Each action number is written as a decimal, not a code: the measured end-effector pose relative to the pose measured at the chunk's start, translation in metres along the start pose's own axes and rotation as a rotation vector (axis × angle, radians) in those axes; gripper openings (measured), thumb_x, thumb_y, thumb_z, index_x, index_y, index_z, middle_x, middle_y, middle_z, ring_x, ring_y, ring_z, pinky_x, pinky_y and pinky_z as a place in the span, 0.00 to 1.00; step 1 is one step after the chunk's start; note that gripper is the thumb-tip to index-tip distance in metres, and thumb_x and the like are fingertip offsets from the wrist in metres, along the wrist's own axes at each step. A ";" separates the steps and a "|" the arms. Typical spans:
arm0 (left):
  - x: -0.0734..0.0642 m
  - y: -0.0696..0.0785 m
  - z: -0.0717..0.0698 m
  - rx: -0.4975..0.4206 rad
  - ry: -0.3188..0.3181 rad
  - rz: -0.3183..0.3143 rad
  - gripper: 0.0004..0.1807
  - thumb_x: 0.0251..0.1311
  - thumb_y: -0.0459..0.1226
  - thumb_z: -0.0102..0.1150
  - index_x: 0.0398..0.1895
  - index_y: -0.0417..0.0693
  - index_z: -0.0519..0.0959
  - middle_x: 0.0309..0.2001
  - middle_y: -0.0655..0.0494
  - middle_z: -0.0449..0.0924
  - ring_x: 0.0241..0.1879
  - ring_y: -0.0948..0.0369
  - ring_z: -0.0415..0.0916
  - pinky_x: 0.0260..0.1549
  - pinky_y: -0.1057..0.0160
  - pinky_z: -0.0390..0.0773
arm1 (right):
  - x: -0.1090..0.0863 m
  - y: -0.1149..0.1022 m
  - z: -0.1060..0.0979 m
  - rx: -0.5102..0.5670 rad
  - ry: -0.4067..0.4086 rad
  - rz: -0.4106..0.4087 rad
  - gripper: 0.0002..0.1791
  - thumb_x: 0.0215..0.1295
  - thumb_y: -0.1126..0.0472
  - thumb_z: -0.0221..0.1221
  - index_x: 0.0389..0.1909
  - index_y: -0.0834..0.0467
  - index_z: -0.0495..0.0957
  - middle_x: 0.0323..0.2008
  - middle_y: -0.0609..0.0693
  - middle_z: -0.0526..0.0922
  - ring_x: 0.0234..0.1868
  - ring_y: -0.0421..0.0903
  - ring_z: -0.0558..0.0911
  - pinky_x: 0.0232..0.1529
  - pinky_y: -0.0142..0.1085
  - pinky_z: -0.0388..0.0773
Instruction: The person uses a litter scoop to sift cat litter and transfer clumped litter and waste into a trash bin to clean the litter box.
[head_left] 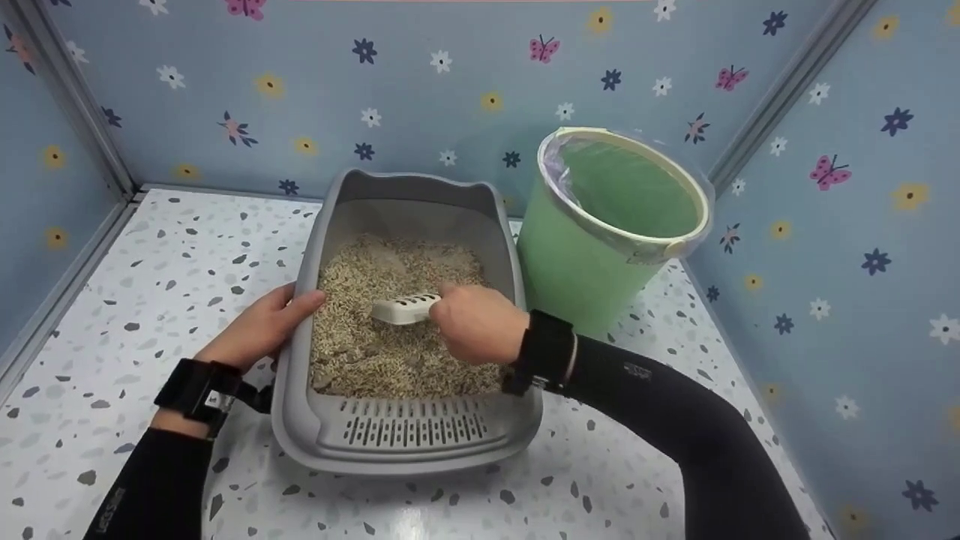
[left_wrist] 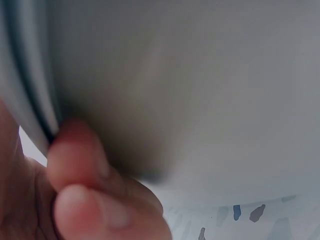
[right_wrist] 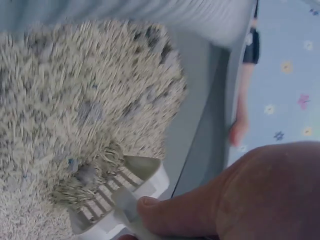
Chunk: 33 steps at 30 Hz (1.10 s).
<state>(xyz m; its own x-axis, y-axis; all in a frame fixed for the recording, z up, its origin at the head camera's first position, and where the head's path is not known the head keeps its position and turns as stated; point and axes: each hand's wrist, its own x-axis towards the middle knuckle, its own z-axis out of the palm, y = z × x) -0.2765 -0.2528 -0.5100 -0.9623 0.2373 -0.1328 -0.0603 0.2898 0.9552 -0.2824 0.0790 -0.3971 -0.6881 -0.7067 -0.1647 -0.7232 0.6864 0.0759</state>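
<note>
A grey litter box (head_left: 405, 450) holds pale pelleted cat litter (head_left: 382, 367) with darker clumps in it. My right hand (head_left: 480, 322) grips the handle of a white slotted litter scoop (head_left: 405, 309) over the middle of the litter. In the right wrist view, litter and a dark clump (right_wrist: 87, 175) lie in the head of the scoop (right_wrist: 155, 182), with the thumb along its handle. My left hand (head_left: 259, 322) grips the left rim of the box, thumb on top. Its fingertips (left_wrist: 85, 155) curl under the rim against the outer wall in the left wrist view.
Right behind the box, on the right, stands a green bin (head_left: 570, 262) lined with a thin clear bag (head_left: 556, 169). Blue flowered panels (head_left: 420, 97) enclose the back and sides. The floor (head_left: 600, 480) is white with grey speckles.
</note>
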 end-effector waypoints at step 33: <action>-0.001 0.001 0.002 -0.010 -0.002 -0.002 0.46 0.85 0.62 0.51 0.89 0.39 0.56 0.46 0.40 0.82 0.37 0.50 0.86 0.29 0.53 0.88 | 0.025 0.018 -0.005 0.162 0.259 -0.305 0.16 0.77 0.65 0.67 0.59 0.51 0.92 0.43 0.50 0.84 0.44 0.48 0.83 0.44 0.41 0.84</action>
<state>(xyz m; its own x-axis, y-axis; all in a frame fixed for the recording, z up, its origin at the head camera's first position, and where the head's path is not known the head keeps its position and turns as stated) -0.2753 -0.2509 -0.5094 -0.9616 0.2388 -0.1350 -0.0647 0.2807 0.9576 -0.3131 0.0729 -0.3952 -0.4516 -0.8868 0.0978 -0.8912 0.4431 -0.0971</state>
